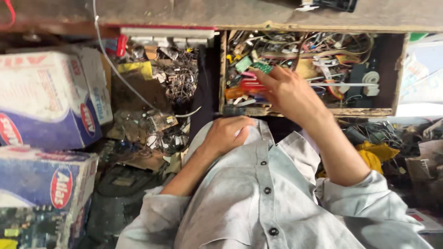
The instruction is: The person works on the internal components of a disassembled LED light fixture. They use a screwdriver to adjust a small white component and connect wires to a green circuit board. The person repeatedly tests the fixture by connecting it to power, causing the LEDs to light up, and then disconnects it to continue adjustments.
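Note:
My right hand [288,92] reaches into an open wooden drawer [364,111] packed with tangled wires and small electronic parts. Its fingers close around a red plastic piece [250,85] at the drawer's left side. A small green circuit board [262,68] lies just beyond the fingertips. My left hand [227,133] rests with curled fingers on my grey buttoned shirt [249,193], just below the drawer's front edge, and holds nothing that I can see.
Blue-and-white cardboard boxes [46,101] are stacked at the left. Between them and the drawer lies a heap of circuit boards, scrap parts [157,122] and a white cable [120,69]. A wooden benchtop edge [258,18] runs along the top. Yellow cloth [376,154] and clutter lie at the right.

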